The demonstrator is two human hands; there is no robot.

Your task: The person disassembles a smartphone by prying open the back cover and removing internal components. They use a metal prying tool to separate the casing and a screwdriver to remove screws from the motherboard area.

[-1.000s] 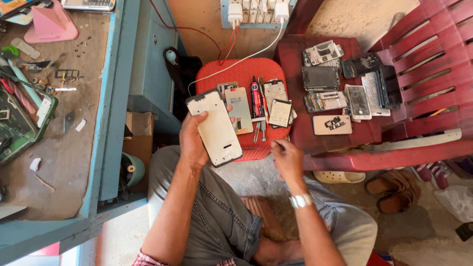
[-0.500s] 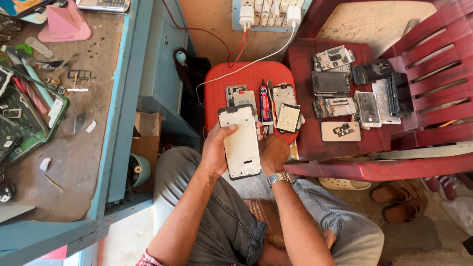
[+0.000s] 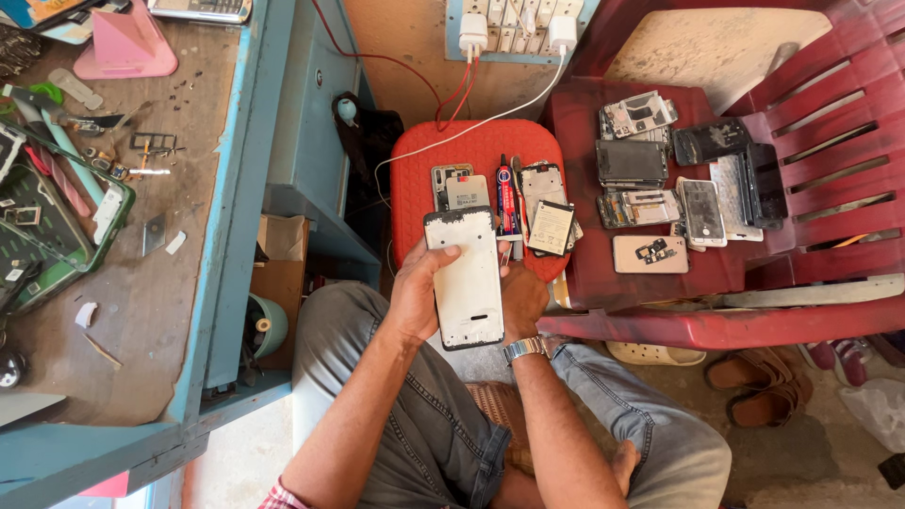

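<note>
A white phone frame [image 3: 465,278] with a dark rim is held upright in front of me, over my lap. My left hand [image 3: 418,290] grips its left edge with the thumb laid across the top left. My right hand [image 3: 524,300] is against the frame's right edge, mostly behind it, with a metal watch on the wrist. Just beyond the frame stands a red plastic stool [image 3: 421,160] carrying phone parts, a red and blue glue tube [image 3: 506,196] and a battery [image 3: 551,227].
A dark red plastic chair [image 3: 782,302] to the right holds several dismantled phones and back covers. A blue-edged workbench [image 3: 219,254] with tools and a green tray [image 3: 47,247] fills the left. Chargers hang from a power strip [image 3: 514,24] at the top. Sandals [image 3: 764,382] lie on the floor.
The white phone frame has come down and towards my lap. My right hand, free over the stool a second ago, now rests against the frame's right edge.
</note>
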